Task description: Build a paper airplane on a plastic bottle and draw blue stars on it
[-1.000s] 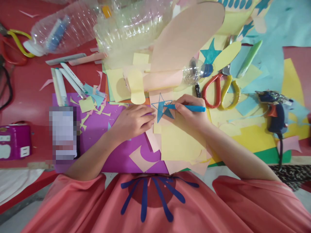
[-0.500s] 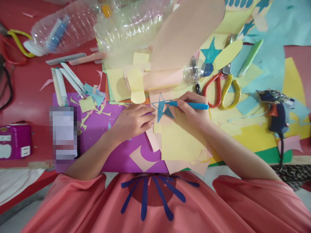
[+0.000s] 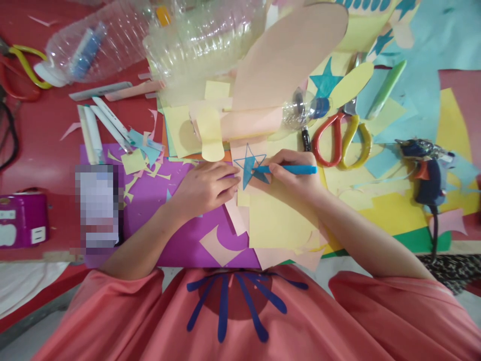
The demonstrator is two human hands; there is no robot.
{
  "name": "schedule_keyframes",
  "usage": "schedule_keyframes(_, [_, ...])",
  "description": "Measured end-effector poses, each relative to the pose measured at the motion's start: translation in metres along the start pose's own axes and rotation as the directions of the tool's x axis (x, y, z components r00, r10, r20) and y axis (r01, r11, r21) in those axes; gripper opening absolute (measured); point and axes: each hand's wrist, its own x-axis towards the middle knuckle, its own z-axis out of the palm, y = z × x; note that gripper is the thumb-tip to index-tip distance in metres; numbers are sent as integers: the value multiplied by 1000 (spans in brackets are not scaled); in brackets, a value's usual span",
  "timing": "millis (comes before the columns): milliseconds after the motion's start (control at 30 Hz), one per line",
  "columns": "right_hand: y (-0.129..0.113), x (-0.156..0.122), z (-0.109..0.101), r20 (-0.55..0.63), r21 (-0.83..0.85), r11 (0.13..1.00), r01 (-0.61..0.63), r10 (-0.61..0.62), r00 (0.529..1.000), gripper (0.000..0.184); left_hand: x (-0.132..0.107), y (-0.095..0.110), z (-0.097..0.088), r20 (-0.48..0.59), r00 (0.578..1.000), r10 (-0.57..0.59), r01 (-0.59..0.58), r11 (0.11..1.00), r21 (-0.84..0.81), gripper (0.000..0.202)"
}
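Observation:
Between my hands a star (image 3: pixel 248 168) is drawn in blue on pinkish paper; its lower points are coloured in, its upper points only outlined. My right hand (image 3: pixel 298 175) is closed round a blue marker (image 3: pixel 295 169), and the marker's tip is on the star. My left hand (image 3: pixel 210 185) lies palm down on the paper at the star's left edge, fingers stretched out and holding nothing. A yellow paper strip (image 3: pixel 210 133) lies just above the left fingers. Near the right hand, red-and-yellow-handled scissors (image 3: pixel 341 140) rest on the papers.
Clear plastic bottles (image 3: pixel 203 45) lie at the back, one leaning with a large pinkish paper oval (image 3: pixel 293 55). A glue gun (image 3: pixel 430 175) lies right. Several capped markers (image 3: pixel 110 123), paper scraps and a phone (image 3: pixel 98 208) are left. A teal star (image 3: pixel 326 80) lies beyond the scissors.
My right hand has shifted slightly down and left, drawing the marker's tip from the star's upper right to nearer its centre. My left hand stays in place.

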Motion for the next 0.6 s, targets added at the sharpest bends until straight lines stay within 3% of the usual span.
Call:
schedule_keyframes(200, [-2, -1, 0, 72, 17, 999, -30, 29, 997, 16, 0, 1, 0, -13, 1000, 8, -8, 1000, 1, 25])
schedule_keyframes(433, [-4, 2, 1, -171, 20, 998, -57, 59, 984, 16, -1, 1, -2, 37, 999, -19, 19, 1000, -5, 28])
schedule_keyframes(600, [-3, 2, 4, -175, 23, 997, -69, 72, 982, 14, -1, 2, -2, 46, 998, -30, 31, 999, -30, 29])
